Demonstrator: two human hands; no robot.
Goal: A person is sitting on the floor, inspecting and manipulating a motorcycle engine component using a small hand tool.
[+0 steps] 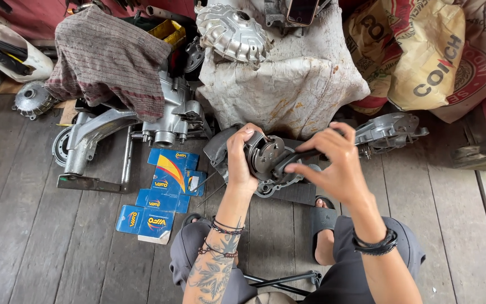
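Left hand (239,160) clamped around the round metal engine part (266,159), holding it above the wooden floor (46,236). Right hand (333,160) closed on a dark tool handle (299,157) pressed against the part. Blue cardboard boxes (161,194) lie left, just beside the knee.

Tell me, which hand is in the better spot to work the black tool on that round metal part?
Probably the right hand. It already grips the black tool, whose tip sits on the round metal part. The left hand is wrapped around that part's side, holding it steady.
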